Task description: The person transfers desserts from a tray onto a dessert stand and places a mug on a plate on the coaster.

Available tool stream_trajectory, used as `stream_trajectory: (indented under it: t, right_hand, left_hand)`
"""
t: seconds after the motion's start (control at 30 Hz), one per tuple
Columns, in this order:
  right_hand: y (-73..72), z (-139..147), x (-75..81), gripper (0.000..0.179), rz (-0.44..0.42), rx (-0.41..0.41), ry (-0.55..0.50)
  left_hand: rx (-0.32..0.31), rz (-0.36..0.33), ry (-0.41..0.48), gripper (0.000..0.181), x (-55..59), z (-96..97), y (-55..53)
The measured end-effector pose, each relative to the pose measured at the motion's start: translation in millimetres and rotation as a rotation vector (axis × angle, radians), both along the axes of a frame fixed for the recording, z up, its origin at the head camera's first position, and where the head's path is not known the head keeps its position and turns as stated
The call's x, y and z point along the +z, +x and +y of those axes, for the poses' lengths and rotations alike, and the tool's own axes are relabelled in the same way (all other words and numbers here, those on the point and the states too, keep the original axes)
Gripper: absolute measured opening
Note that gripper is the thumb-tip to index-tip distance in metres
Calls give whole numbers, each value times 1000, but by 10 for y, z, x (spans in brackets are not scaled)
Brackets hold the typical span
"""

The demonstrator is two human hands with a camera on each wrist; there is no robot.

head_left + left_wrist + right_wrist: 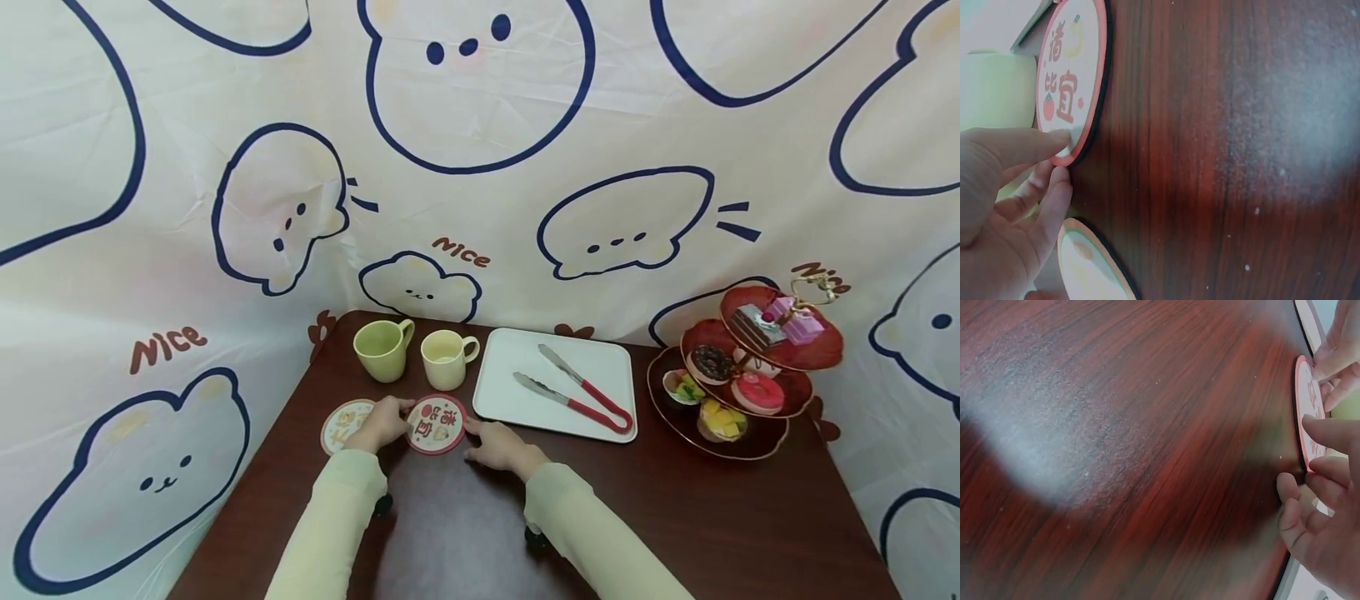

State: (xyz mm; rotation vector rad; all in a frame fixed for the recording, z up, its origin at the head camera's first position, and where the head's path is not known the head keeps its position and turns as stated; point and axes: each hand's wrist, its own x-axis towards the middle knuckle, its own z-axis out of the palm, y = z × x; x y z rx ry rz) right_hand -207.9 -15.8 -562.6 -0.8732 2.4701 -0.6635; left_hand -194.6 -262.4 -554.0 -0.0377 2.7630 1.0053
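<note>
A round red-rimmed coaster [436,425] with printed characters lies on the table between both hands. My left hand [384,423] pinches its left edge, thumb on the printed face and fingers at the rim, as the left wrist view shows. At the opposite edge, my right hand [498,446] pinches it between thumb and index finger, the other fingers curled near the tabletop. A second coaster with an orange rim [339,425] lies left of it, partly hidden behind my left hand. Just behind the red coaster stands a pale yellow mug [444,363].
A green mug [381,353] stands at the back left. To the right, a white tray [498,375] bears two red-handled tongs [600,406]. A three-tier stand [825,354] with cakes and doughnuts rises at the table's right. Printed cloth hangs behind the dark wooden table [675,517].
</note>
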Motion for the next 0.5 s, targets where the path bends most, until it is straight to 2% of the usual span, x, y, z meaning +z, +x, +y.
stream_trajectory:
  t: [0.27,0.5]
  right_hand:
    - [40,148,-10,62,-25,19,-11]
    - [79,327,-11,63,-2,39,0]
  left_hand:
    - [-31,-42,1,53,-15,41,50]
    - [-59,-37,39,57,-23,136,96]
